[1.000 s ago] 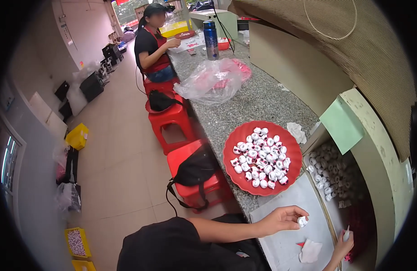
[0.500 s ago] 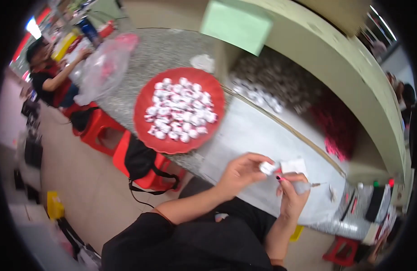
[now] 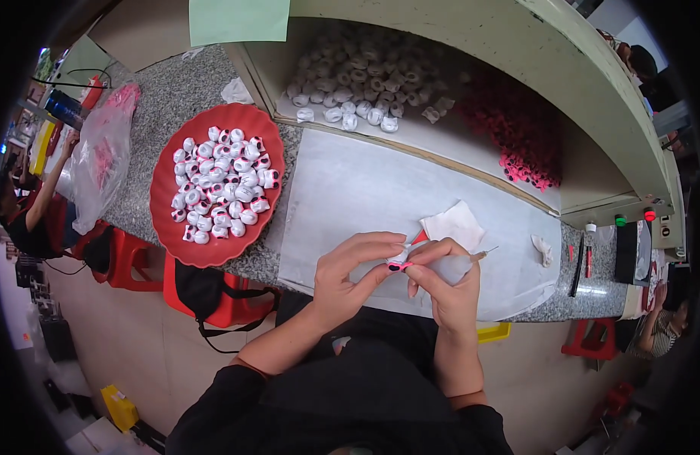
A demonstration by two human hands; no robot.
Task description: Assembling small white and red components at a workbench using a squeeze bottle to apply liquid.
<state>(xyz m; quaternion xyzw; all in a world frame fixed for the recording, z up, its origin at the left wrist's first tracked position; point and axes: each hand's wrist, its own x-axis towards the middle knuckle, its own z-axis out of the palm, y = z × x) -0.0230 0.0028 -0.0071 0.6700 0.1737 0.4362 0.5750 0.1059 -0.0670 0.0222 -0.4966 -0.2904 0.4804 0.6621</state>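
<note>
My left hand pinches a small white rounded piece between thumb and fingers, above the white work sheet. Against it sits a small pink-and-black piece, which the thumb and forefinger of my right hand grip from the other side. Tucked in that same right hand is a small translucent bottle with a thin needle tip pointing right. Just beyond the fingers lies a folded white cloth; a red pointed bit shows beside it. The fingers partly cover both joined pieces.
A red scalloped bowl of white pieces with pink-and-black parts stands left. The shelf bin ahead holds white pieces and pink-and-black pieces. Right are a crumpled tissue and dark tweezers. Red stools stand below left.
The view has swung right and steadied. My two hands have come together, and the pink-and-black piece now meets the white piece; the bottle stays in my right hand.
</note>
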